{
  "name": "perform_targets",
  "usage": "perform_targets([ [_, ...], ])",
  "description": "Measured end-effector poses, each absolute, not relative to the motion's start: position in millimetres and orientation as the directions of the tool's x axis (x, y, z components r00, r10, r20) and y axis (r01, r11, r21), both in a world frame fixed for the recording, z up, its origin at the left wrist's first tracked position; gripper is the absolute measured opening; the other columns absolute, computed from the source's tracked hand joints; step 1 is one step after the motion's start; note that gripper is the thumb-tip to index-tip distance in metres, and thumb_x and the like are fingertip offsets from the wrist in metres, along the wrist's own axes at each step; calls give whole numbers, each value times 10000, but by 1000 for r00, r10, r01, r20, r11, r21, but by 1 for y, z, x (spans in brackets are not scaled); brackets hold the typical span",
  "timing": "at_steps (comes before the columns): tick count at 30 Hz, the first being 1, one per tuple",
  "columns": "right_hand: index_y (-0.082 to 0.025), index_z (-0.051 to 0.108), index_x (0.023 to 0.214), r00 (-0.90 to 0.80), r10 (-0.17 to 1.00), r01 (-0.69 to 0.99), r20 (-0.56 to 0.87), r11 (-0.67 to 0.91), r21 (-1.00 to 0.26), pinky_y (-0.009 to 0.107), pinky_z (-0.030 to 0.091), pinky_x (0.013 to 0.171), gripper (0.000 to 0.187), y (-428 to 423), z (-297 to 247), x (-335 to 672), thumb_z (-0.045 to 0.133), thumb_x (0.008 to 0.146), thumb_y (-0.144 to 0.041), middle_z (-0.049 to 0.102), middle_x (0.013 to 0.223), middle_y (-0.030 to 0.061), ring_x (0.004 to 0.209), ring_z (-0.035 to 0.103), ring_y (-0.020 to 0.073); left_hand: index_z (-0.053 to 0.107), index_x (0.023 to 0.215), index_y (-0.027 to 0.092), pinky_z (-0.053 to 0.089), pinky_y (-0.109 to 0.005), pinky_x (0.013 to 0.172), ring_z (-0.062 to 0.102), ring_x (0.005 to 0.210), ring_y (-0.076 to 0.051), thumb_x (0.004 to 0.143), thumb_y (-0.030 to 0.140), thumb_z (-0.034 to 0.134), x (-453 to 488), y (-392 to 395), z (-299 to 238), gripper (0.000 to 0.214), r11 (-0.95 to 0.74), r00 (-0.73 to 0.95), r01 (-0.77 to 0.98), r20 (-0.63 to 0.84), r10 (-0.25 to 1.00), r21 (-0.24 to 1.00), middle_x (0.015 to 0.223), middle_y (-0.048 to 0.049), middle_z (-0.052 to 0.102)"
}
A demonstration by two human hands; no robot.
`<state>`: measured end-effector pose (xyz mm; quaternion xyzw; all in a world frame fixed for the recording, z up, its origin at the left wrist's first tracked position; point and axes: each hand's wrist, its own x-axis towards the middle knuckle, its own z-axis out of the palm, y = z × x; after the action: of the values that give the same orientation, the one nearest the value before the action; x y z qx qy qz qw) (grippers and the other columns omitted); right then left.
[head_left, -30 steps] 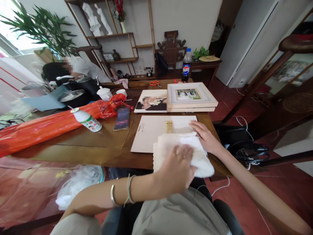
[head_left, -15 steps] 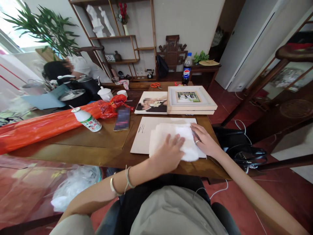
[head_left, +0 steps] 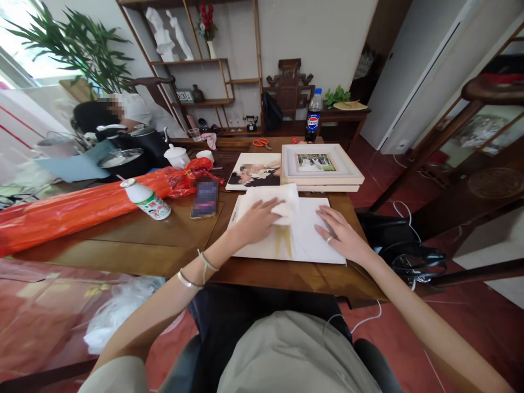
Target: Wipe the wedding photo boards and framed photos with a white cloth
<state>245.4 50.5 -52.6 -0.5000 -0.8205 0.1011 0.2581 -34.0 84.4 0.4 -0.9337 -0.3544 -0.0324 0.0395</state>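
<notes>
A pale flat board [head_left: 313, 243] lies on the table near its front edge, with faint print at its left side. My left hand [head_left: 257, 221] rests flat on a folded white cloth [head_left: 278, 192], fingers stretched out over the board's upper left part. The cloth reaches past the board's far edge. Below the cloth, a yellowish patch [head_left: 283, 243] shows on the board. My right hand [head_left: 339, 234], with a ring on it, lies on the board's right edge, fingers extended and nothing in them.
Behind the board are a photo print [head_left: 256, 172] and stacked framed pictures [head_left: 344, 164]. To the left lie a phone [head_left: 204, 199], a white bottle [head_left: 146, 200] and a long red-wrapped bundle [head_left: 90, 202]. Scissors [head_left: 262, 143] and a cola bottle [head_left: 313, 117] stand farther back. A person sits far left.
My left hand has slid the cloth away from me and to the left, uncovering the front and right of the board. My right hand remains at the right edge, now clear of the cloth.
</notes>
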Motion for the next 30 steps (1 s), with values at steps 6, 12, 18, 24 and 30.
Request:
perform_targets([
  [6,-167,468,1328,-359,878,773,316,470,-427,470,296,1158,469,50,-53,246,416,940,-424,382,1460,155,1400,310,271,654,1098,136,277,-508,1118,280,1404,-295,864,88,457,-38,88,-4,310,-740,734,671,106,671,35,1495,-96,369],
  [12,-173,460,1341,-353,888,784,296,453,-425,487,292,1156,484,50,-51,245,412,938,-438,383,1465,152,1400,309,280,717,948,160,279,-569,1102,254,1404,-360,846,150,532,-31,8,-1,211,-782,779,623,74,622,15,1515,-116,325],
  [18,-212,440,1358,-357,884,775,301,461,-432,499,296,1151,481,50,-52,245,414,937,-445,383,1468,130,1399,313,276,719,830,172,280,-491,1123,222,1424,-321,833,209,576,-50,-16,-7,148,-834,821,545,150,551,87,1547,-79,262],
  [24,-180,458,1343,-355,888,779,293,455,-433,476,291,1158,479,49,-50,245,412,940,-435,386,1463,148,1396,321,267,728,953,186,342,-494,1059,263,1409,-327,894,413,540,-70,49,-7,301,-748,727,661,192,659,64,1521,-108,314],
  [30,-165,465,1340,-346,891,778,293,447,-440,462,284,1163,490,49,-49,244,411,939,-442,391,1459,152,1402,309,264,667,1132,183,276,-511,1113,204,1429,-320,865,166,515,-91,100,-8,307,-700,699,713,115,706,-42,1514,-54,336],
])
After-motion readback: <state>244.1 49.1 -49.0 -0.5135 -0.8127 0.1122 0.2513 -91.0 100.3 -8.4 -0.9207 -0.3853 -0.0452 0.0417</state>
